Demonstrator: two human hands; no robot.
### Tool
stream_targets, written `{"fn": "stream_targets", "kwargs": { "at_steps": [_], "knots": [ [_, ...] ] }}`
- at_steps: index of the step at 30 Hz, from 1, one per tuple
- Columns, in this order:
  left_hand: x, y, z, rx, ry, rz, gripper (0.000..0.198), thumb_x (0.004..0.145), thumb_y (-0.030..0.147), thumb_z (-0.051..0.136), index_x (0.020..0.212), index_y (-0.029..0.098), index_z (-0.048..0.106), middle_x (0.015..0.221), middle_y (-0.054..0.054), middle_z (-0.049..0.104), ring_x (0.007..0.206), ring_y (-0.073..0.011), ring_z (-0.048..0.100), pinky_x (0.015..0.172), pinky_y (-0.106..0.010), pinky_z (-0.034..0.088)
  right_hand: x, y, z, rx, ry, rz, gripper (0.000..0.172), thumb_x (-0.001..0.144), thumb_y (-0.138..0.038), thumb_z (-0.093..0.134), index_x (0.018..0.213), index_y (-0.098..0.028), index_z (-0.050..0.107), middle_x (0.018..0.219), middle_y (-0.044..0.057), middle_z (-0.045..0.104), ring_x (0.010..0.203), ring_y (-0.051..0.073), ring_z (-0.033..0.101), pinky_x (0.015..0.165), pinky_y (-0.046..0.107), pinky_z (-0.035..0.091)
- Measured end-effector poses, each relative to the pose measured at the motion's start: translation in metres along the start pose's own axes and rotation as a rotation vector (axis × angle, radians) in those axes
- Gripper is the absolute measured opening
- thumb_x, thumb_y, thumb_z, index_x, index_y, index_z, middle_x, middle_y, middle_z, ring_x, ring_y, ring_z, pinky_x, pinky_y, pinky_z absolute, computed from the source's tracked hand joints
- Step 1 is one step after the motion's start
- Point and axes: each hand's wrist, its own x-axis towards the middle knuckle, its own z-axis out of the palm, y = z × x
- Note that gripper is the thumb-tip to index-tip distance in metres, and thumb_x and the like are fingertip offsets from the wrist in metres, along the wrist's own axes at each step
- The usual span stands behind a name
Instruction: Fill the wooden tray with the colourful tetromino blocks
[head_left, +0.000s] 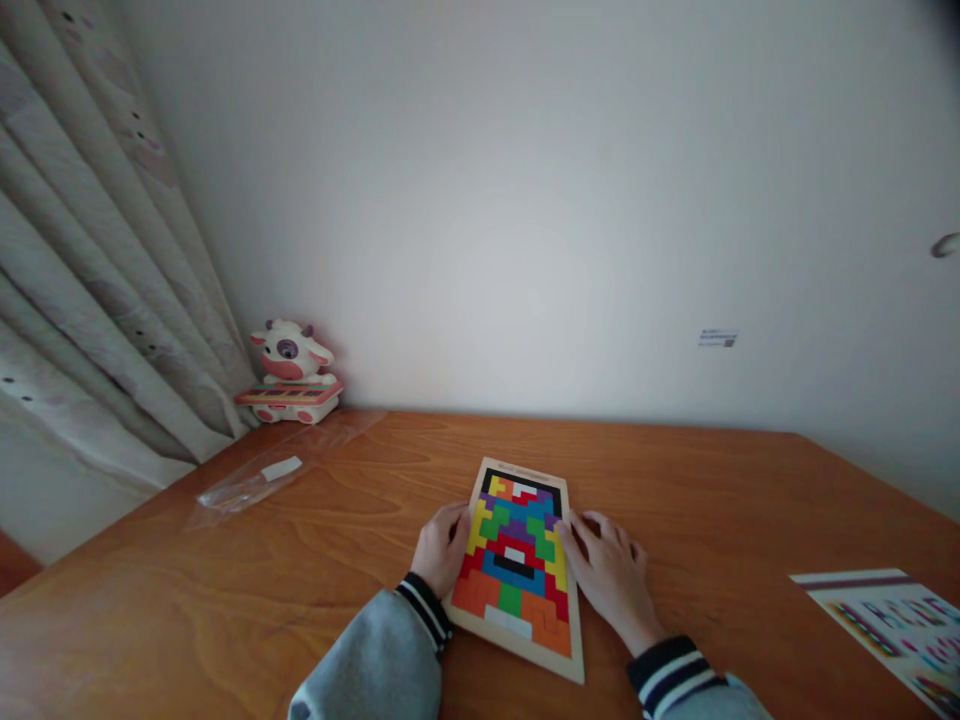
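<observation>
A wooden puzzle board (519,562) filled with bright interlocking blocks lies flat on the wooden table (300,580) in front of me. My left hand (440,548) rests against the board's left edge with its fingers curled along the frame. My right hand (609,572) lies at the board's right edge, fingers spread and flat on the table, fingertips touching the frame. Neither hand lifts anything. Both arms wear grey sleeves with striped cuffs.
A toy cow with a small keyboard (291,375) stands at the back left by the curtain (97,270). A clear plastic bag (259,480) lies left of the board. A printed sheet (892,625) lies at the right edge. A white wall rises behind.
</observation>
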Motion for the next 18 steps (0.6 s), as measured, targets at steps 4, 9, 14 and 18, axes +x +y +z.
{"fn": "stream_targets", "kwargs": {
  "at_steps": [4,9,14,18],
  "knots": [
    [0.009,-0.002,-0.001,-0.290,-0.015,-0.123,0.038,0.096,0.044,0.044,0.114,0.022,0.070,0.108,-0.006,0.073,0.099,-0.0247,0.068,0.086,-0.034,0.055,0.016,-0.002,0.008,0.199,-0.056,0.028,0.053,0.097,-0.056,0.028,0.134,-0.030,0.056,0.121,0.011,0.066,0.115,0.034,0.057,0.097,0.058,0.037],
    [0.019,-0.005,0.002,-0.690,-0.015,-0.224,0.045,0.087,0.048,0.061,0.117,0.015,0.065,0.110,-0.009,0.073,0.098,-0.0241,0.070,0.090,-0.036,0.055,0.030,-0.003,0.017,0.727,-0.152,0.112,0.065,0.093,-0.061,0.037,0.143,-0.022,0.047,0.126,0.011,0.067,0.120,0.030,0.059,0.100,0.047,0.045],
    [0.027,-0.007,0.009,-0.923,-0.068,-0.362,0.047,0.078,0.047,0.072,0.109,0.012,0.067,0.099,-0.011,0.075,0.088,-0.0253,0.073,0.080,-0.038,0.059,0.032,-0.006,0.015,1.070,-0.026,0.250,0.063,0.084,-0.061,0.056,0.132,-0.020,0.057,0.127,0.010,0.067,0.117,0.030,0.061,0.095,0.042,0.052],
    [0.030,-0.004,0.014,-1.066,-0.059,-0.431,0.043,0.078,0.044,0.074,0.106,0.012,0.065,0.094,-0.010,0.075,0.081,-0.0241,0.074,0.076,-0.037,0.060,0.028,-0.013,0.012,1.303,-0.112,0.337,0.049,0.085,-0.058,0.057,0.113,-0.020,0.066,0.113,0.009,0.073,0.104,0.029,0.068,0.087,0.041,0.056]
  ]
}}
